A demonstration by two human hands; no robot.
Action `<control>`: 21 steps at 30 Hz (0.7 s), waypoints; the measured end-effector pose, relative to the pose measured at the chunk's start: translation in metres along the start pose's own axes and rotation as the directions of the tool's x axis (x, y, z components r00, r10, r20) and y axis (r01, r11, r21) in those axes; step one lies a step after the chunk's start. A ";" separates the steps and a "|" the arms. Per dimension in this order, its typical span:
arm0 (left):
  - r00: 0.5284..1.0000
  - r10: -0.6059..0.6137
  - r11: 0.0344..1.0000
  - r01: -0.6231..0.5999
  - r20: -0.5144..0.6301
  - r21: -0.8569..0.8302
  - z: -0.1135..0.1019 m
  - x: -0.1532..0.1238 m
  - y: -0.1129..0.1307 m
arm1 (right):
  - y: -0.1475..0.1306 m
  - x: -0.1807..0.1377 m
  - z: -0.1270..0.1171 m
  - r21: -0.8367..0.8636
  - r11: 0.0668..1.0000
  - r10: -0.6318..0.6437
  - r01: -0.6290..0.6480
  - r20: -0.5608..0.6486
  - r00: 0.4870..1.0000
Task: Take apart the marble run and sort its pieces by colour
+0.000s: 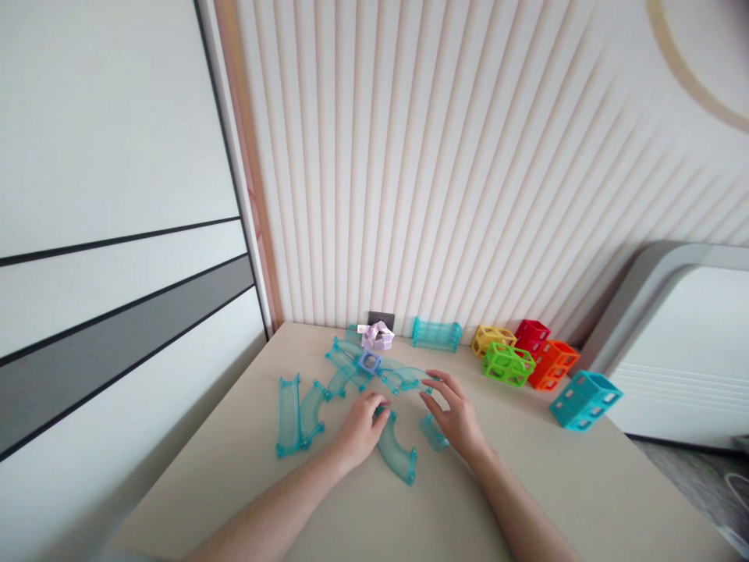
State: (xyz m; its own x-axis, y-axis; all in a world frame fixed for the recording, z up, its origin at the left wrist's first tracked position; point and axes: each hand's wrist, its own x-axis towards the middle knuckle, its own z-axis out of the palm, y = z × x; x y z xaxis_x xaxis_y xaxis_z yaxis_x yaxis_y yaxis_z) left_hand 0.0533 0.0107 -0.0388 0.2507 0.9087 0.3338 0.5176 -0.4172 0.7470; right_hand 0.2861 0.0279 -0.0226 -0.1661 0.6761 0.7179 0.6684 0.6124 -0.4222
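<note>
My left hand (363,425) has its fingers closed at the upper end of a curved translucent teal track piece (399,457), which reaches down toward the front of the table. To the right, my right hand (459,417) is open, thumb and fingers apart, with fingertips beside the end of another teal curved track piece (413,376). Partly behind that hand lies a short teal piece (431,433). A small purple-blue square block (370,361) sits where several teal track pieces meet.
More teal track lies at the left, including a straight piece (289,417). By the ribbed wall are a lilac piece (378,336) and a straight teal track (437,334). Green (508,364), yellow (491,339), red (531,336), orange (554,365) and blue (586,400) open-sided blocks stand at the right.
</note>
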 end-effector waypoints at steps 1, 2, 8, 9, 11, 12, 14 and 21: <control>1.000 0.031 0.999 -0.031 -0.005 0.028 -0.003 -0.002 0.004 | 0.000 0.000 0.000 0.000 1.000 -0.005 0.005 -0.001 1.000; 0.997 0.080 0.995 -0.080 -0.005 0.063 -0.007 -0.004 0.009 | 0.000 0.000 -0.001 0.001 1.000 -0.010 0.010 -0.001 1.000; 0.912 0.404 0.812 -0.392 0.069 0.431 -0.072 -0.026 0.019 | 0.000 0.000 -0.003 0.011 1.000 -0.013 0.013 0.005 1.000; 0.926 0.376 0.800 -0.349 0.045 0.488 -0.084 -0.030 0.014 | -0.001 0.000 -0.004 0.011 1.000 -0.015 0.015 0.008 1.000; 0.953 0.303 0.780 -0.250 0.004 0.573 -0.105 -0.039 -0.002 | -0.002 0.000 -0.004 0.009 1.000 -0.025 0.025 0.016 1.000; 0.965 0.262 0.777 -0.211 0.000 0.593 -0.113 -0.043 -0.012 | -0.003 0.000 -0.004 0.007 0.999 -0.032 0.032 0.020 0.999; 0.980 0.196 0.775 -0.166 0.017 0.610 -0.123 -0.054 -0.031 | -0.005 0.000 -0.004 0.010 0.999 -0.037 0.037 0.028 0.999; 0.988 0.151 0.749 -0.124 0.015 0.651 -0.126 -0.078 -0.061 | -0.003 0.000 -0.003 0.011 1.000 -0.028 0.027 0.018 0.999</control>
State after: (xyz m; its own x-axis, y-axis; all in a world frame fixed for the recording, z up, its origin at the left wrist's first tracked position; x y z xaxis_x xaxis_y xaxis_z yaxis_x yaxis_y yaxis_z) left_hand -0.1010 -0.0332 -0.0382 0.3383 0.8349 0.4341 0.8889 -0.4350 0.1440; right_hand 0.2866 0.0248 -0.0196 -0.1978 0.6663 0.7190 0.6555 0.6352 -0.4084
